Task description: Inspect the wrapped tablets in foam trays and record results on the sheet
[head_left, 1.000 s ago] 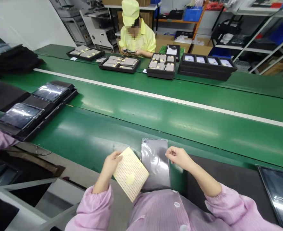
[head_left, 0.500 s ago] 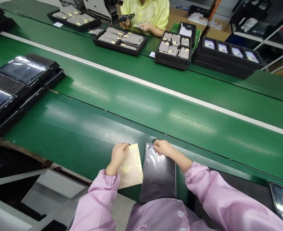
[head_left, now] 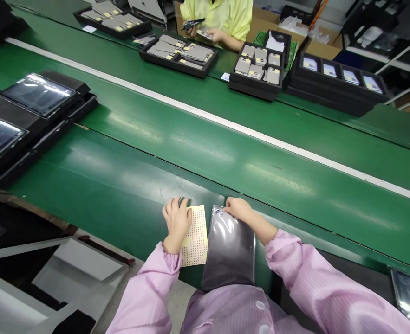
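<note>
Green bench (head_left: 128, 204), tablet (head_left: 230, 250) lengthwise fore-aft, cam end (head_left: 218, 210) far, L fingers (head_left: 175, 206) spread, R fingers (head_left: 229, 207) bunched.

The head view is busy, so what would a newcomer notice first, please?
The yellow sheet by the left hand stands out against the green bench. Just right of it lies a glossy tablet, the right hand at its top edge. Across the bench is a person in bright yellow.

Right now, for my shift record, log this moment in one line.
left hand: on yellow sheet | right hand: at far end of dark tablet | sheet: left of tablet
</note>
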The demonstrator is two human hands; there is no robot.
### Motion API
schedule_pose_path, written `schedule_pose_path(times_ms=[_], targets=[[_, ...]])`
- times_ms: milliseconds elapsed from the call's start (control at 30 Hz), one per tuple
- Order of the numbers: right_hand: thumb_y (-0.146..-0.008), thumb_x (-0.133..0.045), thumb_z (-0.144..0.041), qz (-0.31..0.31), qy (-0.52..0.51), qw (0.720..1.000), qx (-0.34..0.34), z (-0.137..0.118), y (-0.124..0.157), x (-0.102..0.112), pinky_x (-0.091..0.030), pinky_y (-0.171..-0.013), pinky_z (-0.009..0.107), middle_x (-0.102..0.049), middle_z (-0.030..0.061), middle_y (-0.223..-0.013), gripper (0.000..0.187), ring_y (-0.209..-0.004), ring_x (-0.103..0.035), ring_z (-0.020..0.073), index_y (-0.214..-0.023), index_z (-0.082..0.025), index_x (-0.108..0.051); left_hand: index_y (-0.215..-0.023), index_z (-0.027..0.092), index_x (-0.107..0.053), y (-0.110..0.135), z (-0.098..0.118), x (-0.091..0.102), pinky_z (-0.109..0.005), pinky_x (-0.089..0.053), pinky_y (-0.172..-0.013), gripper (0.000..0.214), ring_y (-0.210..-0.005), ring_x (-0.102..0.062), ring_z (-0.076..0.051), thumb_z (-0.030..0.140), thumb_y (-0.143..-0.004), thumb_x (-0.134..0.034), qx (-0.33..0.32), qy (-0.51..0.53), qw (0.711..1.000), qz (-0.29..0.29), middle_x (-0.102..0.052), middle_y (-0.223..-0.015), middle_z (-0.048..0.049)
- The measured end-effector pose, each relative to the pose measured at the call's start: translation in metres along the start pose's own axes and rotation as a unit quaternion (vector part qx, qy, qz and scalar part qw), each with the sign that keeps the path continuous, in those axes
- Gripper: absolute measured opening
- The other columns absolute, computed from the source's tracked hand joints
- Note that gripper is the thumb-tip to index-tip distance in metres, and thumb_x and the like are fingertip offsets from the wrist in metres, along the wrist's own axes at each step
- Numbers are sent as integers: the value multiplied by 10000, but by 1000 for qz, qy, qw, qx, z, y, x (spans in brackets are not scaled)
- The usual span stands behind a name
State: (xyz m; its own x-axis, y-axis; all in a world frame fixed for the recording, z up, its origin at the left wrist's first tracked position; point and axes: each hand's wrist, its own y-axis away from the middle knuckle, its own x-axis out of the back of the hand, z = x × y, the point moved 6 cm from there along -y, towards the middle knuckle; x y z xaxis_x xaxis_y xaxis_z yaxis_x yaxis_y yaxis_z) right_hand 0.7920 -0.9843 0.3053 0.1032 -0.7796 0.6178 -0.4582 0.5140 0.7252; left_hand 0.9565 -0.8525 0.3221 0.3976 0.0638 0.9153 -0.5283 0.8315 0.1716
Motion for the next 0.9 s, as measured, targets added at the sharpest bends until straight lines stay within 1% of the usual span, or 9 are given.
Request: schedule_pose_path(times_ms=[33, 100, 200, 267, 367, 567, 667, 767, 900], targets=[[-869, -579, -397, 4, 5, 1000, -7, 4, -2, 3, -491, -705, 324, -626, 23, -834, 266, -705, -591, 138, -937, -141, -599, -1210, 99, -533, 8, 5, 2, -539, -231, -1007, 378, -1239, -327, -360, 190, -878, -377, -6, 1, 1000, -4, -450, -1315, -202], [-850, -597, -407, 15, 12, 1000, -13, 9, -5, 8, -486, -699, 319, -625, 29, -864, 281, -734, -591, 146, -946, -143, -593, -1148, 129, -570, 33, 19, -1, -468, -304, -992, 335, -1173, -422, -308, 188, -886, -369, -39, 14, 998, -46, -531, -1224, -167], [-848, -577, -432, 42, 26, 999, -2, 11, 0, 8, -465, -735, 320, -624, 41, -936, 289, -841, -590, 169, -952, -163, -592, -911, 194, -645, 94, 41, -21, -317, -438, -828, 221, -925, -569, -213, 176, -860, -430, -83, 32, 985, -145, -640, -947, -81], [-819, -597, -457, 63, 42, 997, 9, 10, 4, 4, -438, -798, 344, -604, 66, -1035, 321, -980, -556, 209, -967, -173, -589, -818, 188, -648, 136, 51, -40, -297, -456, -705, 131, -782, -582, -203, 183, -807, -517, -77, 33, 977, -198, -636, -824, -65], [-812, -592, -457, 76, 62, 995, 27, 8, 8, -4, -406, -847, 368, -589, 98, -1077, 327, -1045, -522, 237, -957, -164, -591, -836, 166, -649, 177, 59, -66, -343, -446, -735, 107, -870, -560, -250, 189, -769, -569, -50, 25, 972, -229, -627, -902, -93], [-719, -642, -478, 74, 75, 991, 77, 13, 14, -11, -436, -805, 346, -634, 114, -986, 344, -930, -586, 234, -824, -155, -586, -949, 145, -630, 196, 58, -87, -377, -393, -808, 187, -975, -498, -269, 227, -782, -626, -38, 40, 981, -184, -593, -1012, -111], [-754, -519, -504, 63, 77, 989, 106, 21, 28, -15, -477, -694, 342, -668, 90, -783, 313, -766, -635, 243, -637, -214, -515, -937, 146, -633, 205, 61, -92, -358, -379, -795, 254, -979, -494, -261, 323, -761, -680, -47, 53, 988, -134, -598, -1002, -108], [-761, -390, -518, 68, 89, 983, 147, 26, 40, -18, -506, -675, 395, -652, 89, -646, 362, -699, -653, 280, -513, -261, -451, -951, 147, -631, 213, 66, -97, -363, -367, -776, 319, -988, -493, -266, 400, -761, -672, -52, 57, 994, -77, -603, -993, -121], [-678, -483, -572, 75, 103, 964, 233, 30, 62, -22, -521, -657, 462, -624, 54, -551, 360, -684, -660, 327, -449, -295, -477, -958, 150, -628, 225, 76, -102, -405, -364, -759, 280, -1007, -491, -297, 381, -801, -615, -40, 63, 997, -1, -617, -999, -155]])
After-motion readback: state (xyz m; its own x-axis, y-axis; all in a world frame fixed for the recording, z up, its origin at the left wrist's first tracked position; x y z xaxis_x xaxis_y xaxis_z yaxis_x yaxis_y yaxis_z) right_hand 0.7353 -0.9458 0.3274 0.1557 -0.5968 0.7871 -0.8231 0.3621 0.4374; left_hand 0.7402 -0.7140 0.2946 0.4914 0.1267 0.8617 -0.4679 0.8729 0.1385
